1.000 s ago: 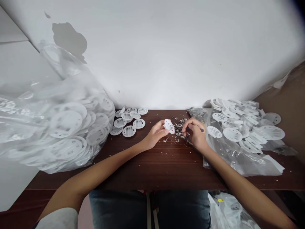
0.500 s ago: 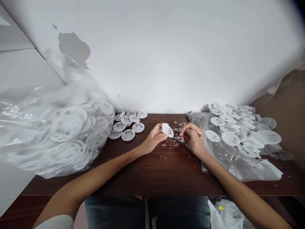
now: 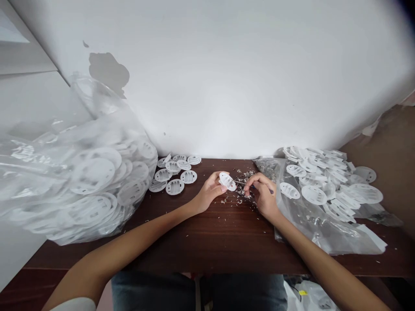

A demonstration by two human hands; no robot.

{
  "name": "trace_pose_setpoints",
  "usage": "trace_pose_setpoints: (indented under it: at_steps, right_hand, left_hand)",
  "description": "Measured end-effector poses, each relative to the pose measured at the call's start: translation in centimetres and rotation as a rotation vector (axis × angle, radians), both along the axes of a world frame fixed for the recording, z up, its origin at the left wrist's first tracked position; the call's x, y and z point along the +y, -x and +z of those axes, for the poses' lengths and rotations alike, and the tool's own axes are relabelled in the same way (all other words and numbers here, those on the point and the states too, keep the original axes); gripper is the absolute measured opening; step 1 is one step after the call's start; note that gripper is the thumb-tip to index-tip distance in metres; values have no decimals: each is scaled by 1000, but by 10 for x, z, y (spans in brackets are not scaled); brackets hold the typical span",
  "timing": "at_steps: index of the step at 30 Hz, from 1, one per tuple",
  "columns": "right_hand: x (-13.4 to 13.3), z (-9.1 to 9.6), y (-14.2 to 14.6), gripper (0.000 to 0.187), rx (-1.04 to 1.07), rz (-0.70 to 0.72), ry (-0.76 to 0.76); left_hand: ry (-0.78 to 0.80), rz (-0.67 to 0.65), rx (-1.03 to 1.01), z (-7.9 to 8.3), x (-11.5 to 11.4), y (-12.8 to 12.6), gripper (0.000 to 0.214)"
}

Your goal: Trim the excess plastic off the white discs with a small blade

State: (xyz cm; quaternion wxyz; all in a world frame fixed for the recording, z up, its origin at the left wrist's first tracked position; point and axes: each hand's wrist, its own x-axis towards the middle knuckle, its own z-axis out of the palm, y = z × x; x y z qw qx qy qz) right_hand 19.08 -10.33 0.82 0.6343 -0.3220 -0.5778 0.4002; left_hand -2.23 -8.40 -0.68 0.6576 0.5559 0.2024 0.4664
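Holding a white disc up to a thin tool

Pinched at its rim between the left hand's thumb and fingers, the slotted disc is tilted above the middle of the dark wooden table. The right hand has its fingers closed around a slim tool, whose shaft points at the disc; whether the tip sits in a slot is too small to tell.

The disc looks like thin moulded plastic: probably light, fairly stiff and a little slippery on its smooth face. The narrow bars between the slots would likely be the weakest part, so the rim seems the best place to grip.

Small scraps lie beneath the hands. Similar discs fill a clear bag on the left, and a pile rests on the right.

No brand or writing can be read; a yellow label below the table is too small to make out.
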Motion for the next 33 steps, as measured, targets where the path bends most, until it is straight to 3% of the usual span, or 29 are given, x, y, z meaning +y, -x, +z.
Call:
trace_pose_setpoints:
  at_steps: [10,33]
  right_hand:
    - [-1,1,2,23,20,17,-9]
    - [-1,-4,7,21,0,-39,19]
  left_hand:
    - [-16,18,-29,-5,2,-1,52]
    - [-18,-9,-21,-1,0,0,52]
